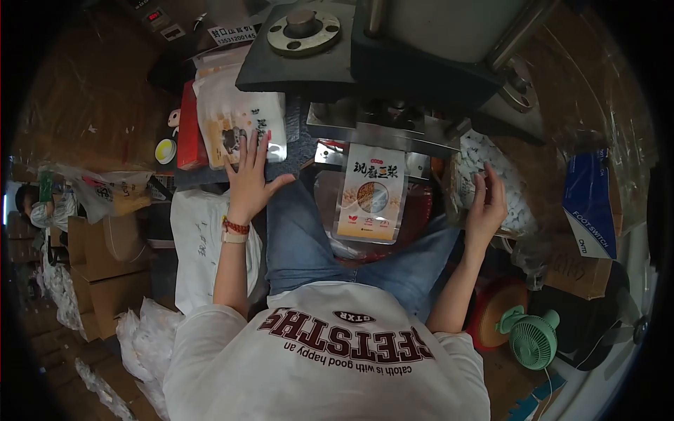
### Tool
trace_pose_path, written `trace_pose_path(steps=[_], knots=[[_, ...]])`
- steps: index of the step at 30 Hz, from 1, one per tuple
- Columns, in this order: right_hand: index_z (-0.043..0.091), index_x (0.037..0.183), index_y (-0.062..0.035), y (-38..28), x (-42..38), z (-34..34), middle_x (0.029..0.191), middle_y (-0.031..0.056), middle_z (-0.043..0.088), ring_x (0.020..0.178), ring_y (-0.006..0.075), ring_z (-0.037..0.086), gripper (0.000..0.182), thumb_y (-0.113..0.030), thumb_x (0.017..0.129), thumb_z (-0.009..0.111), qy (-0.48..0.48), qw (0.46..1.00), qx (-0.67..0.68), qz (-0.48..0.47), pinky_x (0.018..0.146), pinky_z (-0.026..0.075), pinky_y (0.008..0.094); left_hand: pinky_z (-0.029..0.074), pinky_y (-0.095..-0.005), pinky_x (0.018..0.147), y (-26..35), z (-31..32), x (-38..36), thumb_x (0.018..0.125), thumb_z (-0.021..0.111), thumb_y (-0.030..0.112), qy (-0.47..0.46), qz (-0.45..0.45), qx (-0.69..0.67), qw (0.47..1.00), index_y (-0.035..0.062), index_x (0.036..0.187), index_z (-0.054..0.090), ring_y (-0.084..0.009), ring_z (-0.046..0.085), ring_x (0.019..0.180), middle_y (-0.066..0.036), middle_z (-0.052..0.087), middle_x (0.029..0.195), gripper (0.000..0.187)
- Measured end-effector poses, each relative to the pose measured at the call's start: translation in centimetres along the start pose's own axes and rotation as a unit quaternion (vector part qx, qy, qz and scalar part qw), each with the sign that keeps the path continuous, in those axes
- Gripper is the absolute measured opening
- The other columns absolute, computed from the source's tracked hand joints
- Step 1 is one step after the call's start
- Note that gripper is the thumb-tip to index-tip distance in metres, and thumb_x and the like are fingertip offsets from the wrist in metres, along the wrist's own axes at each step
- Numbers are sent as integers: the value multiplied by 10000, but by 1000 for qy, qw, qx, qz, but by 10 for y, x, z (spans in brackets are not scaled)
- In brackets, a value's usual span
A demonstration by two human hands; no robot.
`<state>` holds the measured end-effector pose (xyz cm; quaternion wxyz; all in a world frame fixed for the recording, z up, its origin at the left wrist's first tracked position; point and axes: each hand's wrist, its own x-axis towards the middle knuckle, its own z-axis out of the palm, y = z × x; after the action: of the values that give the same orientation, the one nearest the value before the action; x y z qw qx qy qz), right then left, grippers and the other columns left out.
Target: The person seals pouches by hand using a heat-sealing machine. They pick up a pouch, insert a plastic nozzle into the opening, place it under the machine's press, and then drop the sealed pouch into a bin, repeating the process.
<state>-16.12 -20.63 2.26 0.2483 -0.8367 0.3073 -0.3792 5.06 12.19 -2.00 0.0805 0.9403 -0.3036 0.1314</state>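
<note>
My left hand (251, 179) lies with fingers spread on a stack of white and tan printed pouches (210, 105). Straight in front of me, one printed pouch (371, 196) with a round window sits at the metal jaw (326, 151) of the machine, hanging over my lap; neither hand touches it. My right hand (489, 203) is at the edge of a heap of small white pieces (502, 175) on the right. Its fingers are bent, thumb near the index fingertip; anything between them is too small to make out.
The dark green machine body (421, 56) overhangs the work spot. A red box (188, 130) stands beside the pouch stack. On the right are a blue and white foot switch box (590, 203) and a green fan (533, 340). A white sack (210, 245) leans by my left leg.
</note>
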Motion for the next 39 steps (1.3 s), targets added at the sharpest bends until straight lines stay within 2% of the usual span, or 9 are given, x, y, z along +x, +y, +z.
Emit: trace_pose_path(steps=[5, 17, 20, 22, 28, 30, 35, 37, 39], knots=[[587, 1103, 45, -61, -23, -8, 1105, 123, 550, 988, 212, 609, 221, 9, 884, 580, -110, 919, 370, -79, 864, 479, 301, 527, -317, 789, 10, -22, -30, 655, 560, -67, 53, 56, -224, 971, 112, 1080, 681, -241, 665, 951, -67, 693, 1030, 476], [643, 1033, 18, -119, -27, 15, 962, 137, 639, 910, 287, 609, 321, -33, 729, 732, -214, 832, 423, -287, 812, 488, 359, 542, -306, 772, 83, -88, -23, 670, 580, -52, 2, 174, -489, 855, 14, 972, 704, -258, 690, 872, -124, 701, 945, 333], [621, 1098, 25, -108, -28, 15, 1038, 143, 647, 957, 258, 618, 348, -66, 774, 711, -230, 914, 309, -129, 872, 469, 340, 541, -264, 712, 103, -59, -19, 801, 646, 44, -29, 120, -525, 842, -5, 969, 706, -191, 696, 778, -104, 709, 911, 185], [544, 1224, -4, -96, -24, 15, 1166, 151, 591, 997, 248, 600, 438, -104, 820, 680, -173, 944, 261, -106, 871, 458, 316, 518, -242, 671, 114, -30, -17, 873, 658, 120, -236, -112, -649, 715, -22, 916, 708, -136, 677, 803, -98, 704, 913, 156], [630, 1047, -8, -49, 14, -19, 1006, 139, 637, 941, 282, 608, 208, -117, 870, 625, -60, 987, 147, -28, 836, 466, 339, 544, -258, 682, 131, -12, 19, 884, 659, 160, -238, -218, -787, 525, -83, 987, 649, -136, 670, 775, -112, 692, 929, 264], [650, 979, 5, -20, 19, -3, 926, 151, 650, 931, 337, 589, 201, -157, 863, 624, -6, 988, -123, -88, 863, 445, 386, 555, -273, 701, 130, -6, 28, 878, 663, 169, -240, -217, -812, 486, -77, 1027, 628, -155, 674, 831, -133, 681, 981, 290], [639, 981, 17, 21, 17, 20, 967, 181, 638, 920, 368, 568, 232, -166, 839, 628, -106, 978, -151, -92, 864, 425, 421, 544, -283, 715, 125, -6, 28, 870, 678, 226, -252, -250, -781, 513, -60, 1012, 634, -153, 666, 843, -134, 681, 966, 323], [633, 987, 19, 17, 17, 16, 950, 164, 637, 862, 304, 599, 204, -103, 825, 648, -97, 985, -115, -79, 798, 460, 371, 522, -288, 735, 115, -10, 33, 870, 680, 250, -269, -160, -716, 625, -60, 1036, 632, -146, 654, 868, -126, 685, 958, 355], [631, 998, 14, 6, 17, 8, 945, 131, 644, 844, 250, 609, 203, -71, 817, 664, -73, 997, -27, -18, 765, 468, 334, 410, -402, 937, 81, -12, 39, 814, 716, 358, -88, -111, -479, 866, 14, 1269, 515, -251, 557, 1102, -144, 582, 1212, 605]])
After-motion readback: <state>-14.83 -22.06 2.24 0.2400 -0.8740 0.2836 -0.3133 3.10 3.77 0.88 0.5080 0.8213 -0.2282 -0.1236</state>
